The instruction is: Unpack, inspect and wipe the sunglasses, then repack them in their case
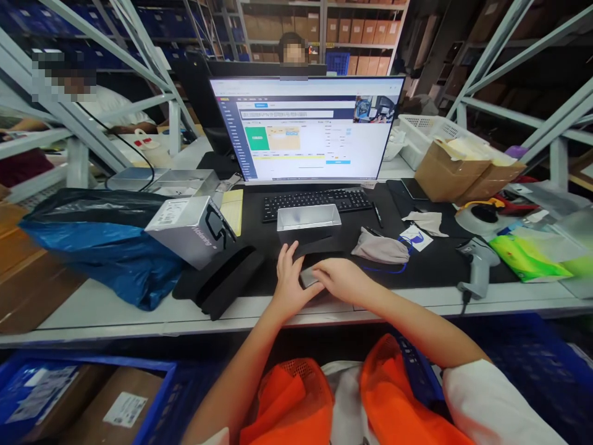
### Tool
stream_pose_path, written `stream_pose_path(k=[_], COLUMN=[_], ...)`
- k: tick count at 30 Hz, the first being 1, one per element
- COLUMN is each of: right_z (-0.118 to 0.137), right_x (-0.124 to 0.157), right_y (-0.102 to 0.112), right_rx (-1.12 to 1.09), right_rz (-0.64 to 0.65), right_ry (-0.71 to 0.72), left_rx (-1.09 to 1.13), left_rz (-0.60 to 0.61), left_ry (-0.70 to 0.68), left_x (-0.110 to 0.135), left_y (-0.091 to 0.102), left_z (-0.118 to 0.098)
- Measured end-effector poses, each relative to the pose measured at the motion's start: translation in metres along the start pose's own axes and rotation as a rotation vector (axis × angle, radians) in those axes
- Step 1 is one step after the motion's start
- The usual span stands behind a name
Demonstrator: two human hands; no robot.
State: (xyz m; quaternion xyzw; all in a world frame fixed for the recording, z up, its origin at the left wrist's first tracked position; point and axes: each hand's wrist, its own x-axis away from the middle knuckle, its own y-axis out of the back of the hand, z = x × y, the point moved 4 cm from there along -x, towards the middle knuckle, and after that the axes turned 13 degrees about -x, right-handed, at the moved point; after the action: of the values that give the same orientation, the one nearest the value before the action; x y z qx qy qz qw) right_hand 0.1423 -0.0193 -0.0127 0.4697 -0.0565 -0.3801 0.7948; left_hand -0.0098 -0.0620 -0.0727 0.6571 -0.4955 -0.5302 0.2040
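On the black desk mat [252, 210], near the desk's front edge, my two hands meet over a small flat grey piece [308, 277]; its kind I cannot make out. My left hand [291, 281] is spread, with its thumb and forefinger either side of the piece. The bent fingers of my right hand [345, 279] pinch the piece's right side. Dark material partly covered by my hands lies around it. Just beyond stands an open box [308, 232], pale inside and dark outside. To the left sit a black case [225, 278] and a grey printed box [189, 232].
A monitor [306, 139] and keyboard [319, 201] stand behind. On the right lie a grey pouch [382, 247], a barcode scanner [479, 262], a tape roll [479, 216] and a green packet [525, 256]. A blue plastic bag [109, 247] is at left. Two people are beyond the desk.
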Motion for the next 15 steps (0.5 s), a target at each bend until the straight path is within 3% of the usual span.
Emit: stream_pose_path(k=[1, 3, 5, 7, 11, 15], right_z=[-0.003, -0.023, -0.058, -0.100, -0.164, -0.181], right_x=[0.003, 0.012, 0.027, 0.046, 0.084, 0.107], right_y=[0.004, 0.024, 0.054, 0.081, 0.098, 0.090], right_rx=[-0.091, -0.182, -0.138, 0.022, 0.196, 0.247], right_rz=[-0.005, -0.138, -0.347, -0.456, -0.219, -0.155], right_ry=[0.041, 0.067, 0.007, -0.128, -0.328, -0.364], left_rx=[-0.003, -0.022, -0.043, -0.051, -0.054, -0.077], left_rz=[0.014, 0.058, 0.109, 0.155, 0.194, 0.242], left_ry=[0.004, 0.018, 0.023, 0.006, -0.032, -0.054], left_x=[0.000, -0.001, -0.001, -0.002, -0.004, -0.003], left_y=[0.000, 0.001, 0.004, 0.008, 0.015, 0.015], left_z=[0.001, 0.002, 0.003, 0.002, 0.001, 0.000])
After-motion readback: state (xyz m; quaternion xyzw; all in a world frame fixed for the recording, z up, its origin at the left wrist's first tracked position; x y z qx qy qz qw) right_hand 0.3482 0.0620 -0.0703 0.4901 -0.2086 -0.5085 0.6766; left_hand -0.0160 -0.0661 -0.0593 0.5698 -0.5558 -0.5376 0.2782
